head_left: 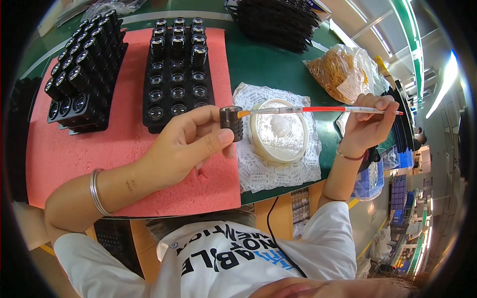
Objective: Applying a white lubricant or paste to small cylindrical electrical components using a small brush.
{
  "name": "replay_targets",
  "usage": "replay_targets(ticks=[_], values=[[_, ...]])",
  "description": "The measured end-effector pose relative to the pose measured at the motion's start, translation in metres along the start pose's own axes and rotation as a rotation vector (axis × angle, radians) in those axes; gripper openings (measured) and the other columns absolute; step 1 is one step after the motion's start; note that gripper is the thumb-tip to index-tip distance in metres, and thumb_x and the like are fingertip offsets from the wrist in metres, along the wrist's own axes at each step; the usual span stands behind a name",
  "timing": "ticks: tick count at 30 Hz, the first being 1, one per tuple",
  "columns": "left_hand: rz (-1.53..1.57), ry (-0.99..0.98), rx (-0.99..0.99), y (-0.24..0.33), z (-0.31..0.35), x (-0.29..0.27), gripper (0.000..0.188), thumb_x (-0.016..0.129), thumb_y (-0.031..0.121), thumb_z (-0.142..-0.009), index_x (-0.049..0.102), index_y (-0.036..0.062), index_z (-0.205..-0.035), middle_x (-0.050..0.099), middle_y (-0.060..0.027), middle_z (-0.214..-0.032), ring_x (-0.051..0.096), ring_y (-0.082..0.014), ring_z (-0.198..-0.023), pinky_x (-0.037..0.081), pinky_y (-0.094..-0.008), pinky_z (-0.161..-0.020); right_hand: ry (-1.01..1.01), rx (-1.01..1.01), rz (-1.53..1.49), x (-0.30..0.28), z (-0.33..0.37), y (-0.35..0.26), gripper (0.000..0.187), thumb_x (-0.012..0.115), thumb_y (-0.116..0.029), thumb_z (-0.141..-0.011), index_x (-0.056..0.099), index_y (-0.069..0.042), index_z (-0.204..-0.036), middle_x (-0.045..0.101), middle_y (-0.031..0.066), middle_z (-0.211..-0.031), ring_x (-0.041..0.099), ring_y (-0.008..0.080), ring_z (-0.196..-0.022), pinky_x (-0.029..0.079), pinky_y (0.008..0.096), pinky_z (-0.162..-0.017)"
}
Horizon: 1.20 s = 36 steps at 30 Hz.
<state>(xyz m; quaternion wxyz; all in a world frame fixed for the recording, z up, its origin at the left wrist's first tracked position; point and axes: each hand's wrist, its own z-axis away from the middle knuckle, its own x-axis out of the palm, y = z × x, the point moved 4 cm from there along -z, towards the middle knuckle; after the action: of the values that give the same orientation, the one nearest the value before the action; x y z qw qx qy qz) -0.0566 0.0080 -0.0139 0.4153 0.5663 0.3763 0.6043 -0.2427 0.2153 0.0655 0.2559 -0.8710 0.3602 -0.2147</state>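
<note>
Between the thumb and fingers of my left hand (191,136) is a small black ribbed cylinder (231,124), held sideways above the pink foam's right edge. My right hand (370,116) pinches the far end of a thin paintbrush (318,109) with a red and white handle. Its orange-brown bristle tip meets the cylinder's right side near the top. Under the brush lies a round shallow dish (278,158) of whitish, glossy paste, resting on a printed paper sheet (308,171). Left of it, a black tray (149,119) holds rows of black cylinders with glassy tops.
A stack of black trays (84,116) with more cylinders stands at the left on the pink foam sheet (64,169). Piled black trays (276,22) are at the back. A clear bag of yellowish bands (343,72) sits at the back right. Blue bins (370,179) stand beyond the green table's right edge.
</note>
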Motion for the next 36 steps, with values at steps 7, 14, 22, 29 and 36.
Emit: replay_targets(ticks=[7, 14, 22, 29, 36], values=[[0.002, -0.003, 0.065, -0.003, -0.002, 0.002, 0.022, 0.054, 0.014, -0.082, 0.047, 0.0015, -0.098, 0.055, -0.0028, -0.080, 0.052, -0.0080, -0.074, 0.042, -0.0216, -0.069, 0.062, -0.004, -0.071, -0.003, -0.001, -0.003, 0.033, 0.034, -0.031, -0.090, 0.045, -0.007, -0.071, 0.044, 0.0029, -0.050, 0.035, 0.0082, -0.042, 0.029, 0.0192, -0.041], [-0.054, 0.021, 0.041, -0.001, -0.001, 0.001, 0.023, 0.058, 0.014, -0.080, 0.044, 0.0025, -0.095, 0.054, -0.0021, -0.077, 0.051, -0.0065, -0.073, 0.041, -0.0212, -0.068, -0.049, 0.023, -0.080, 0.005, 0.001, -0.002, 0.035, 0.034, -0.034, -0.090, 0.045, -0.007, -0.071, 0.044, 0.0026, -0.049, 0.035, 0.0092, -0.040, 0.027, 0.0218, -0.041], [-0.064, 0.038, 0.070, -0.003, -0.002, -0.001, 0.023, 0.059, 0.012, -0.079, 0.044, 0.0027, -0.095, 0.054, -0.0013, -0.074, 0.048, -0.0044, -0.070, 0.039, -0.0198, -0.065, -0.071, 0.022, -0.035, 0.009, 0.003, 0.001, 0.035, 0.032, -0.034, -0.091, 0.045, -0.007, -0.073, 0.043, 0.0036, -0.048, 0.037, 0.0106, -0.041, 0.028, 0.0226, -0.043], [0.000, 0.018, 0.102, -0.004, -0.003, -0.001, 0.023, 0.059, 0.013, -0.079, 0.044, 0.0023, -0.095, 0.053, -0.0009, -0.073, 0.050, -0.0060, -0.071, 0.040, -0.0197, -0.065, -0.036, 0.026, -0.015, 0.005, 0.002, 0.000, 0.035, 0.031, -0.033, -0.091, 0.045, -0.006, -0.073, 0.043, 0.0045, -0.049, 0.037, 0.0110, -0.043, 0.029, 0.0225, -0.044], [-0.052, -0.038, 0.030, -0.006, -0.002, -0.001, 0.025, 0.054, 0.020, -0.083, 0.044, 0.0049, -0.100, 0.056, -0.0028, -0.081, 0.050, -0.0045, -0.073, 0.038, -0.0168, -0.052, -0.003, 0.028, 0.007, 0.007, 0.001, 0.000, 0.033, 0.033, -0.030, -0.091, 0.045, -0.006, -0.072, 0.043, 0.0033, -0.049, 0.034, 0.0097, -0.043, 0.028, 0.0221, -0.044]])
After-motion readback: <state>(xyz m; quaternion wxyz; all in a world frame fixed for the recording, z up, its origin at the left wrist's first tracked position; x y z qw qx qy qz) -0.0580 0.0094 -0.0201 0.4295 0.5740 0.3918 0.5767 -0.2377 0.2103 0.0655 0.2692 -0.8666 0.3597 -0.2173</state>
